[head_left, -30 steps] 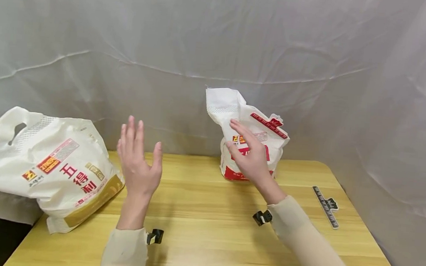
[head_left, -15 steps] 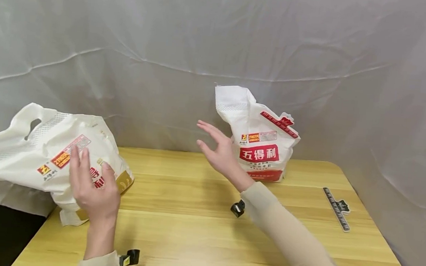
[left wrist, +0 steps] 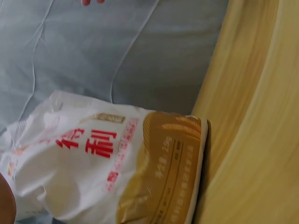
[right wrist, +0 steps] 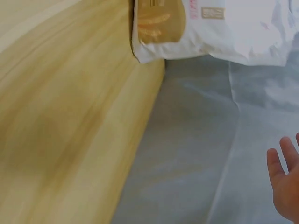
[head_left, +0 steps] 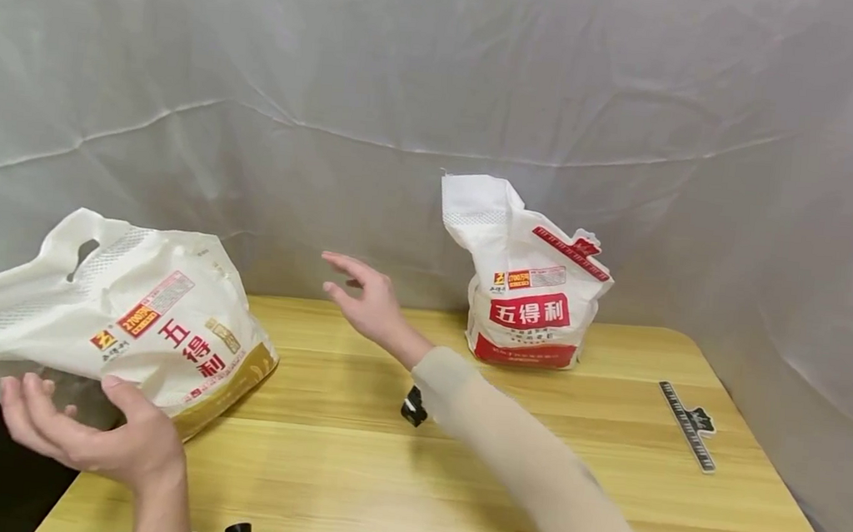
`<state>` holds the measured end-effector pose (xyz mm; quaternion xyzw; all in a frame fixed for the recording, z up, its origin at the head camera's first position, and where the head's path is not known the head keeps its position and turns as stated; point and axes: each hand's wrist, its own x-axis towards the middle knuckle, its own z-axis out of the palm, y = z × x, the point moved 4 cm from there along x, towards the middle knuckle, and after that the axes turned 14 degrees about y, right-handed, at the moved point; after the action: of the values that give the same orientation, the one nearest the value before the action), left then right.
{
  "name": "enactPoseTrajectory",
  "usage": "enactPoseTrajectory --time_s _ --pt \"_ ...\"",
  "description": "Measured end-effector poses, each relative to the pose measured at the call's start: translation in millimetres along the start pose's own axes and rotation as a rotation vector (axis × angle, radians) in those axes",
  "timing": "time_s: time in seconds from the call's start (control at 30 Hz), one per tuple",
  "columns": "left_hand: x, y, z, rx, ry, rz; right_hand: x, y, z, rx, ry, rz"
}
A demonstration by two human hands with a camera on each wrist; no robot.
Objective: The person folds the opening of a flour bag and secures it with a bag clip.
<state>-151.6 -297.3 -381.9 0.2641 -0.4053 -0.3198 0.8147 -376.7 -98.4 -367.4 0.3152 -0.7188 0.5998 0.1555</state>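
Observation:
A white flour bag with a gold bottom (head_left: pixel 147 277) leans over to the left at the table's left edge, its handle cutout toward the upper left. In the head view my left hand (head_left: pixel 107 445) is in front of the bag's lower left side, palm turned upward and fingers loosely bent, holding nothing. The left wrist view shows the same gold-bottomed bag (left wrist: pixel 84 168) close up, red lettering across it. My right hand (head_left: pixel 373 302) hovers above the table to the right of that bag, fingers extended and holding nothing. Its fingers appear at the right wrist view's edge.
A second white flour bag with red print (head_left: pixel 530 333) stands upright at the back, a red clip (head_left: pixel 572 251) across its folded top corner. A black clip (head_left: pixel 687 426) lies on the wooden table (head_left: pixel 408 498) at right. Grey sheeting (head_left: pixel 382 62) hangs behind.
My left hand has moved left and down across the gold-bottomed bag and turned palm up. My right hand has moved left, away from the red-printed bag. The view has shifted slightly left.

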Motion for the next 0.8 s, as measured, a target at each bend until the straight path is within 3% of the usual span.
enactPoseTrajectory --time_s 0.1,0.23,0.33,0.43,0.53,0.8 --pt "-0.4 -3.2 -2.3 0.049 -0.070 -0.007 0.4 6.6 18.2 -0.005 -0.036 0.081" --pt "-1.6 -9.0 -1.0 0.149 -0.198 -0.140 -2.3 16.2 38.2 -0.027 -0.095 0.176" --pt "-1.8 -24.1 0.0 0.243 -0.273 -0.229 -5.0 21.1 52.6 -0.040 -0.156 0.203" --pt "-2.8 -43.2 -1.2 0.304 -0.339 -0.218 -8.6 23.7 67.0 -0.044 -0.221 0.218" --pt "-5.0 -57.0 -4.7 0.338 -0.410 -0.190 -13.2 26.4 81.9 -0.074 -0.280 0.209" --pt "-8.6 -73.0 -10.2 0.433 -0.578 -0.249 -20.9 26.0 126.1 -0.157 -0.408 0.091"
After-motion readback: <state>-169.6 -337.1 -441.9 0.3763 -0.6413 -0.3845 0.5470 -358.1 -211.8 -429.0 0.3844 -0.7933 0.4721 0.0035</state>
